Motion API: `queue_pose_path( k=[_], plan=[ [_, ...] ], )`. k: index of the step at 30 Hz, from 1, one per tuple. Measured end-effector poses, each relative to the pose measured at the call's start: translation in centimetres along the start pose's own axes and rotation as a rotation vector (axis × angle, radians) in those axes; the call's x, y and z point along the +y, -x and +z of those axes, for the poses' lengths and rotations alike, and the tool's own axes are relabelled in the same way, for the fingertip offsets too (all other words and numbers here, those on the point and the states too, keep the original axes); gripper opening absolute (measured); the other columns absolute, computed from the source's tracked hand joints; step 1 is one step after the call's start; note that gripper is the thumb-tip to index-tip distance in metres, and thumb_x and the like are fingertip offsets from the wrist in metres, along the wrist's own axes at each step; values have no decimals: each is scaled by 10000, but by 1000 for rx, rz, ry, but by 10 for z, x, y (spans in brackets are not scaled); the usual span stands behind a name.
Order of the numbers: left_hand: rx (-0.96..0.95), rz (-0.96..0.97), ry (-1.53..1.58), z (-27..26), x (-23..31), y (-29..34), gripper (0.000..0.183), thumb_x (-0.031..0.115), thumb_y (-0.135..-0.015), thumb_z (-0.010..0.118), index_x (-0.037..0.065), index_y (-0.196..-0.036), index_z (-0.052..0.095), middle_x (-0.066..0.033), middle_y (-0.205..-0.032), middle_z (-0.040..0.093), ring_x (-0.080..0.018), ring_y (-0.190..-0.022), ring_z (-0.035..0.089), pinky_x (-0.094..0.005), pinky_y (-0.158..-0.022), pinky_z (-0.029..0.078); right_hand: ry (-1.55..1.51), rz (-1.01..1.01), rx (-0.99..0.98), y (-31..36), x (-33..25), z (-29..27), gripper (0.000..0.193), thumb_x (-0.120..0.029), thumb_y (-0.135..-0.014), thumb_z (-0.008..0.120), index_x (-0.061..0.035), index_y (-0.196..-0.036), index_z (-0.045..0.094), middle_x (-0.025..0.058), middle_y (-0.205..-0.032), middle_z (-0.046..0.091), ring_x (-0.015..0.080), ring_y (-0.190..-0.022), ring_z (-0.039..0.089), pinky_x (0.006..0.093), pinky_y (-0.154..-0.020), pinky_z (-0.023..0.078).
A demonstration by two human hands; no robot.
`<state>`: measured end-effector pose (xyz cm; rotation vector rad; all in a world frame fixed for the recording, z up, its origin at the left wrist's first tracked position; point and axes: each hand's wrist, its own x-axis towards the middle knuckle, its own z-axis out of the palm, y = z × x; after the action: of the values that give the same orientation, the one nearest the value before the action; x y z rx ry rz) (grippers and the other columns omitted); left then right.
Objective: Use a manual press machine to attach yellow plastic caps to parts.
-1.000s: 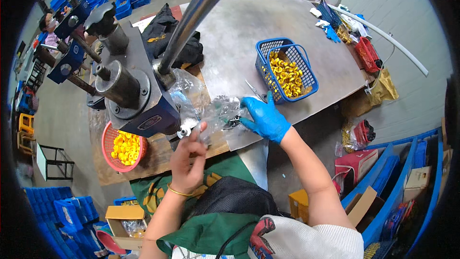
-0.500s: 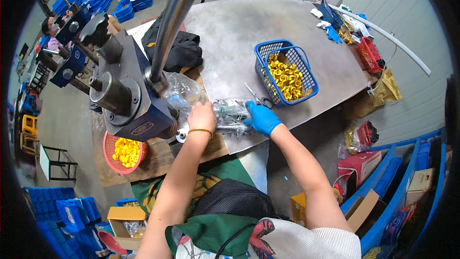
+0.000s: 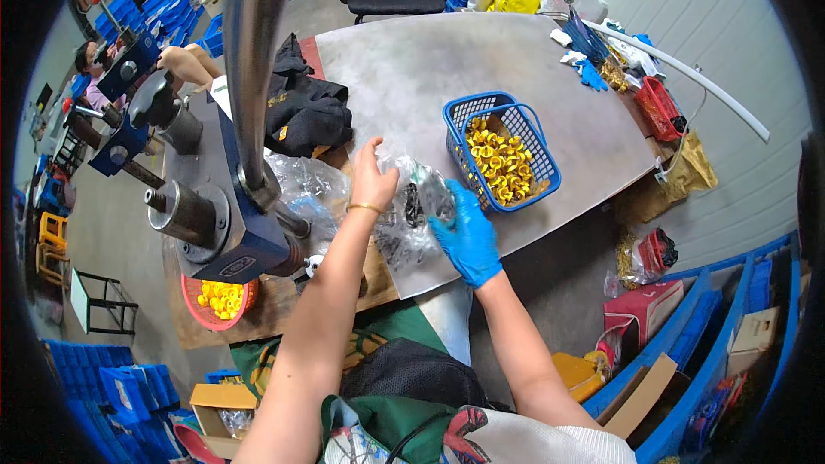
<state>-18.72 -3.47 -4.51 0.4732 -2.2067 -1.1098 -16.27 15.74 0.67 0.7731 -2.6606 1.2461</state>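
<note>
A clear plastic bag (image 3: 395,232) with small dark parts inside lies crumpled on the grey tabletop in front of me. My right hand (image 3: 471,236), in a blue glove, grips its right side between thumb and fingers. Bare, with a thin band at the wrist, my left hand (image 3: 374,176) is over the bag's left edge, index finger stretched out and thumb apart. I see nothing held in it. Just beyond my right hand stands a blue basket (image 3: 543,185) of yellow, cup-shaped pieces.
At the left stands a dark-blue press (image 3: 232,232) with a long metal lever (image 3: 254,60). Beneath it a pink basket (image 3: 191,302) holds yellow pieces. More clear plastic (image 3: 305,185) and black cloth (image 3: 309,112) lie beside the press. A person (image 3: 90,60) is at the far left.
My left hand has lifted off the bag and moved away from me, its fingers opening. The bag is spread taller, with my right hand still on it. The view has shifted slightly.
</note>
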Motion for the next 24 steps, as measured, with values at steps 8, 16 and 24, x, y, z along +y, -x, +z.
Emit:
queue_pose_path(
  k=[8, 16, 24],
  plan=[
    [-463, 189, -507, -28, 27, 48, 163, 68, -728, 560, 58, -889, 577, -128, -876, 609, -273, -879, 585, -418, -826, 411, 241, -372, -404, -47, 25, 20, 233, -193, -793, 568, -20, -945, 606, 159, -852, 646, 353, -734, 625, 423, -652, 498],
    [-523, -54, -745, -23, 0, 59, 553, 151, -706, 600, 28, -1216, 424, -218, -1148, 519, -349, -1093, 491, -446, -942, 390, 569, -43, -303, -95, 50, 56, 542, -514, -812, 508, -25, -1002, 644, 202, -919, 645, 328, -856, 636, 417, -739, 510],
    [-393, -373, -293, -17, -19, 75, 478, 176, -767, 490, -17, -1200, 433, -249, -1134, 531, -406, -1063, 503, -459, -917, 400, 369, 376, -549, -152, 87, 113, 694, -613, -809, 395, -5, -1042, 635, 233, -1098, 587, 376, -1055, 553, 435, -924, 420]
  ],
)
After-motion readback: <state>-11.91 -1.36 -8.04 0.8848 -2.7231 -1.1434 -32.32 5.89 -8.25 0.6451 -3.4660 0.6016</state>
